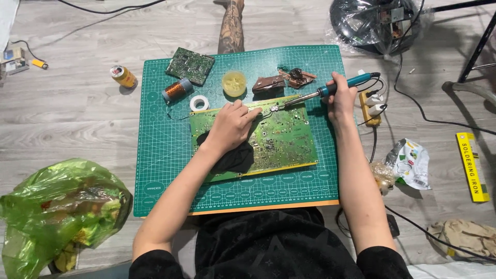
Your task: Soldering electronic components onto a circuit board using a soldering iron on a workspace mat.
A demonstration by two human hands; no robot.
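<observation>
Soldering iron (330, 90) sat gripped in your right hand (342, 101), tip touching the top edge of the circuit board (281, 137) on the green mat (160, 155). Your left hand (230, 126) pressed the board, fingers curled; steadier pressure seemed wise.

Circuit board (281, 137) on cutting mat (165, 155); tape roll (199, 103) just behind it, power strip (371, 106) right.

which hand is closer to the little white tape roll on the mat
Left. The left hand rests on the large green circuit board, just right of the white tape roll. The right hand grips the soldering iron far across the mat, near its right edge.
</observation>
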